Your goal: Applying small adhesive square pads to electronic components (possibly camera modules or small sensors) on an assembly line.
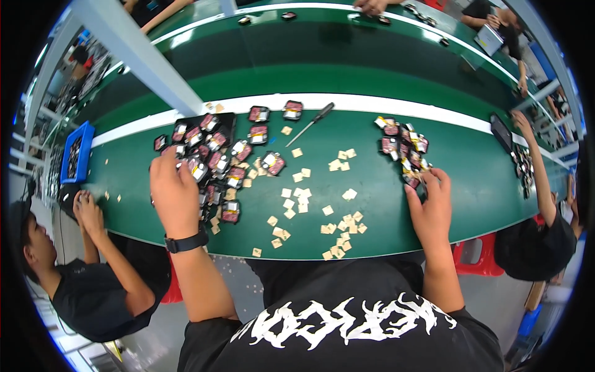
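My left hand [173, 193], with a dark watch on its wrist, reaches over a crowded pile of small black square modules [215, 141] with pinkish-red faces and white and yellow labels. Its fingers are loosely bent and apart; some fingertips are hard to make out against the modules. On the right, my right hand [432, 204] curves its spread thumb and fingers around the near end of a smaller group of the same modules [390, 146]. The lowest module there lies close to the thumb tip. Scattered between my hands are many small beige square pieces [302, 199] on the green tabletop [372, 229].
A screwdriver [319, 116] lies near the far white ledge [353, 102]. Far left stands a blue bin [78, 152]; a grey post [142, 56] rises behind the pile. Co-workers sit at both sides, a person's hands [90, 212] at left. A dark green conveyor [297, 53] runs beyond.
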The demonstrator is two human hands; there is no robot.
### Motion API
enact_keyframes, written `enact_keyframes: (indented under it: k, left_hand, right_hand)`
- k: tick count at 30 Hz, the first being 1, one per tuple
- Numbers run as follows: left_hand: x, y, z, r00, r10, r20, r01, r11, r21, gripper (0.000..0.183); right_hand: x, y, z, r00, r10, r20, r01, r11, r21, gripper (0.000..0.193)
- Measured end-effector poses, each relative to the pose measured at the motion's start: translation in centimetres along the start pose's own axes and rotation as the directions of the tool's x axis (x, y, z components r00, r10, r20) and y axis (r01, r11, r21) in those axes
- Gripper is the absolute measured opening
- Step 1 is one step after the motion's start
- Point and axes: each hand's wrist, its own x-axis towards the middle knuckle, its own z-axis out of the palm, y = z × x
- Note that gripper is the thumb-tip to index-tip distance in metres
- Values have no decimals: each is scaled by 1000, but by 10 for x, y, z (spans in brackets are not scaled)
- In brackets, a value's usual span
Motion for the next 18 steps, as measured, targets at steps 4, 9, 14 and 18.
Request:
enact_keyframes:
  k: [4, 9, 14, 18]
  left_hand:
    - [1, 7, 4, 995, 11, -94, -3, 997, 78, 32]
    - [-20, 44, 10, 979, 138, -150, -136, 990, 26, 30]
    - [-83, 123, 8, 882, 79, 464, 325, 612, -721, 36]
    - [-104, 174, 22, 483, 366, 796, 868, -80, -490, 52]
  right_hand:
    - [0, -1, -2, 1000, -2, 23, 2, 1000, -18, 27]
    - [-9, 12, -2, 987, -152, -41, 151, 988, -44, 22]
    - [-8, -2, -17, 937, -345, 56, 334, 932, 141, 24]
    - [-20, -37, -17, 899, -436, -31, 408, 812, 418, 26]
